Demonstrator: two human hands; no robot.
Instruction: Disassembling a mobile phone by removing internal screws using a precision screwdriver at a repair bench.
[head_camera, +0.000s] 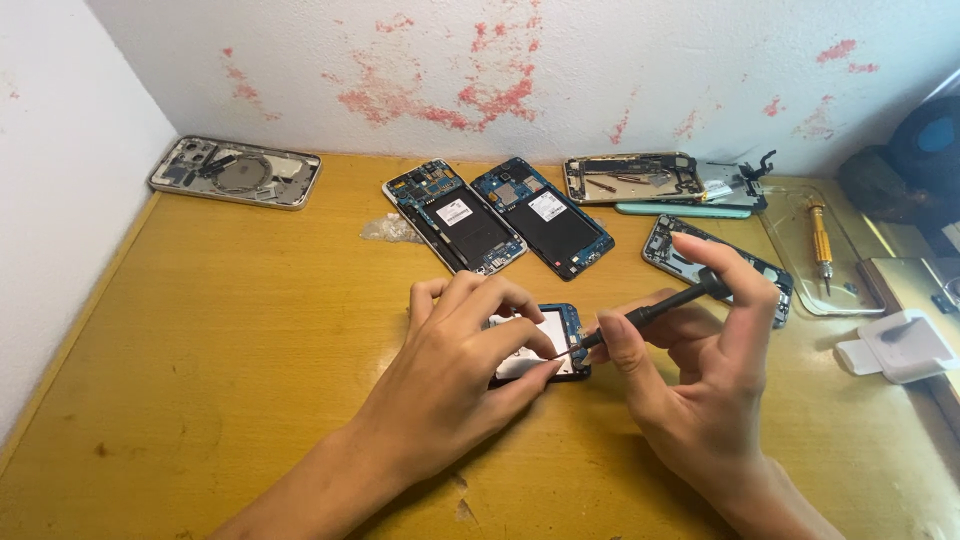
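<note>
An opened phone (560, 330) with its back cover off lies on the wooden table (250, 330) in front of me. My left hand (460, 350) rests over it and pins it down, fingers curled on its edges. My right hand (700, 350) grips a black screwdriver (655, 310) between thumb and fingers, index finger on its top. The thin tip touches the phone's right edge. Most of the phone is hidden under my left hand.
Several dismantled phones line the back: one frame (237, 172) at far left, two blue boards (455, 215) (545, 217) in the middle, more (650, 178) (680, 255) to the right. A clear tray (820, 250) holds a yellow screwdriver. A white block (900, 345) sits at right.
</note>
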